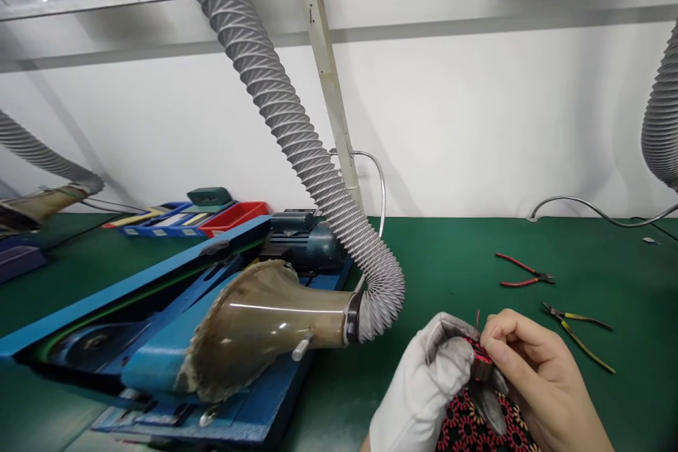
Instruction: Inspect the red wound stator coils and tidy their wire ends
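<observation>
Low at the right, my left hand (431, 374), in a white glove with grey fingertips, is closed around a small motor stator (479, 361) with red windings. A thin red wire (477, 319) sticks up from beside it. My bare right hand (534, 360) is pinched at the stator's upper right edge; what lies between thumb and finger is hidden. Directly below both hands, several more wound stators (466, 424) with red or yellowish coils on black sit close together, partly covered by the glove and cut off by the lower picture edge.
Red-handled cutters (527, 275) and yellow-handled pliers (580, 328) lie on the green bench (439, 254) beyond my right hand. To the left stands a blue belt machine (169, 346) with a brown extraction hood (265, 325) and grey hose (296, 134). Parts bins (233, 217) stand behind it.
</observation>
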The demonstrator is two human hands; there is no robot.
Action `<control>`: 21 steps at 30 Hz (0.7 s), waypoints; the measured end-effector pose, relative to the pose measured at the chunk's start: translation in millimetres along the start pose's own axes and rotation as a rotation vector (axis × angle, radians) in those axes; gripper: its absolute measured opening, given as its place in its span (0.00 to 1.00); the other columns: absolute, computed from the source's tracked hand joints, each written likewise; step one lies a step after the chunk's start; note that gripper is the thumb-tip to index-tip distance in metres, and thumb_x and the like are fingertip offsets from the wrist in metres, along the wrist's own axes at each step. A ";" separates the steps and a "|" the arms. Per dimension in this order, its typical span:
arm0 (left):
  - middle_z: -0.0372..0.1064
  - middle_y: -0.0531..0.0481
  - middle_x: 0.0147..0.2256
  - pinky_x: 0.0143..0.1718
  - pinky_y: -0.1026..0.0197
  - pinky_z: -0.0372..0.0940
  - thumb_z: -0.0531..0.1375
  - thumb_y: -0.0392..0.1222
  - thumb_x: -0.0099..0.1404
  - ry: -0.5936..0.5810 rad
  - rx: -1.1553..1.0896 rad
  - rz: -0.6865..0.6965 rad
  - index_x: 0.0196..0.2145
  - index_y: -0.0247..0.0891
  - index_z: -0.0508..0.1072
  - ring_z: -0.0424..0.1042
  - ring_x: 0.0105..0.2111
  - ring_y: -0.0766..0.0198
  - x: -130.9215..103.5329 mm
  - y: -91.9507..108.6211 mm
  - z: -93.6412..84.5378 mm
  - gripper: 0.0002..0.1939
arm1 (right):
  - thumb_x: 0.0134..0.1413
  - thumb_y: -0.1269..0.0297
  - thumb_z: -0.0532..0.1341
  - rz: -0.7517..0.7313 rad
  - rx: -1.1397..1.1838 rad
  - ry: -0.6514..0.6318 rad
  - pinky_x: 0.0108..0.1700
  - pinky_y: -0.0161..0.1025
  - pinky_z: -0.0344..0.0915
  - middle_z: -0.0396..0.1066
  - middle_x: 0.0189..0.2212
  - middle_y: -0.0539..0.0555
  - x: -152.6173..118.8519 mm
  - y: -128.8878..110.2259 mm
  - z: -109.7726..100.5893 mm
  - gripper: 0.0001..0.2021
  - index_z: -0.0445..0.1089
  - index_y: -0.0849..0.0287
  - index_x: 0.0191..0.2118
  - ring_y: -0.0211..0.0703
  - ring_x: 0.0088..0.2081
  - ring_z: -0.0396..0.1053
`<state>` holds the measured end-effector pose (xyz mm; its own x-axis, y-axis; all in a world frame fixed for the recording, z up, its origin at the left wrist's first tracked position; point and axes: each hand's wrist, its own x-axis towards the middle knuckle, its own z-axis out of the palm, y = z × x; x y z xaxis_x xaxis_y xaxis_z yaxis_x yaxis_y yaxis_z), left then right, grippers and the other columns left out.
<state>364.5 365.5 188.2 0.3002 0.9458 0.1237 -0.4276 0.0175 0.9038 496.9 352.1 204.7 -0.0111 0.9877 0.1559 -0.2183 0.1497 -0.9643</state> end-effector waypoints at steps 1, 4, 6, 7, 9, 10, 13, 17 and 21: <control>0.61 0.53 0.27 0.36 0.61 0.59 0.65 0.61 0.57 -0.003 -0.002 0.001 0.32 0.36 0.72 0.61 0.30 0.64 0.0 0.7 0.2 0.23 | 0.52 0.48 0.68 0.001 -0.001 -0.002 0.28 0.34 0.50 0.59 0.21 0.46 -0.3 0.5 -0.2 0.18 0.71 0.56 0.23 0.38 0.26 0.52; 0.60 0.54 0.26 0.35 0.61 0.58 0.65 0.61 0.57 -0.003 -0.026 0.002 0.31 0.37 0.70 0.59 0.29 0.65 -0.2 2.5 1.0 0.22 | 0.54 0.48 0.67 0.000 -0.008 -0.010 0.28 0.32 0.51 0.59 0.22 0.46 -0.1 3.8 -2.7 0.17 0.70 0.56 0.24 0.37 0.26 0.53; 0.60 0.54 0.26 0.35 0.62 0.58 0.65 0.60 0.58 -0.007 -0.030 -0.002 0.31 0.37 0.70 0.59 0.29 0.66 -0.4 2.8 1.3 0.22 | 0.57 0.50 0.65 -0.040 -0.044 -0.045 0.28 0.31 0.53 0.61 0.22 0.46 1.5 7.3 -6.0 0.16 0.71 0.55 0.26 0.36 0.25 0.55; 0.60 0.54 0.26 0.36 0.62 0.58 0.65 0.60 0.58 -0.007 -0.027 -0.007 0.31 0.37 0.70 0.59 0.29 0.66 -0.3 2.4 1.3 0.21 | 0.58 0.51 0.64 -0.083 -0.076 -0.066 0.27 0.30 0.55 0.62 0.22 0.46 2.5 8.9 -7.7 0.15 0.71 0.54 0.26 0.36 0.25 0.56; 0.60 0.54 0.26 0.35 0.62 0.59 0.65 0.61 0.57 0.009 -0.019 -0.010 0.31 0.37 0.70 0.59 0.28 0.66 0.6 0.1 1.0 0.22 | 0.61 0.55 0.62 -0.215 -0.171 -0.091 0.27 0.30 0.58 0.63 0.22 0.46 3.4 10.7 -10.3 0.12 0.71 0.53 0.27 0.36 0.24 0.59; 0.60 0.54 0.25 0.35 0.62 0.59 0.65 0.61 0.56 0.029 -0.019 -0.009 0.30 0.37 0.70 0.60 0.28 0.66 1.5 -1.8 0.7 0.23 | 0.62 0.58 0.61 -0.295 -0.230 -0.077 0.26 0.30 0.59 0.64 0.21 0.46 3.0 10.7 -10.8 0.12 0.71 0.52 0.27 0.36 0.24 0.60; 0.60 0.55 0.23 0.33 0.62 0.59 0.67 0.64 0.52 0.104 -0.035 -0.007 0.27 0.37 0.70 0.61 0.27 0.66 5.2 -7.9 -0.3 0.25 | 0.62 0.67 0.60 -0.543 -0.431 0.006 0.26 0.31 0.60 0.63 0.20 0.46 -1.7 7.8 -9.4 0.09 0.68 0.50 0.29 0.38 0.23 0.62; 0.64 0.53 0.23 0.30 0.62 0.60 0.70 0.64 0.46 0.209 -0.103 -0.021 0.26 0.37 0.70 0.63 0.26 0.66 6.0 -7.9 2.5 0.27 | 0.58 0.75 0.58 -0.799 -0.664 0.002 0.23 0.36 0.59 0.60 0.16 0.45 -7.7 4.3 -6.1 0.10 0.65 0.49 0.35 0.41 0.19 0.61; 0.69 0.51 0.25 0.31 0.62 0.62 0.70 0.60 0.48 0.287 -0.207 -0.029 0.30 0.37 0.71 0.68 0.27 0.64 0.5 2.3 9.7 0.25 | 0.55 0.79 0.59 -0.941 -0.919 -0.102 0.20 0.35 0.59 0.61 0.15 0.45 -3.5 3.7 -6.9 0.10 0.64 0.54 0.32 0.38 0.16 0.57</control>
<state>371.9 362.9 194.3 0.0752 0.9960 -0.0477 -0.5951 0.0832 0.7993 502.9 349.5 199.2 -0.3017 0.4882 0.8189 0.5545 0.7886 -0.2658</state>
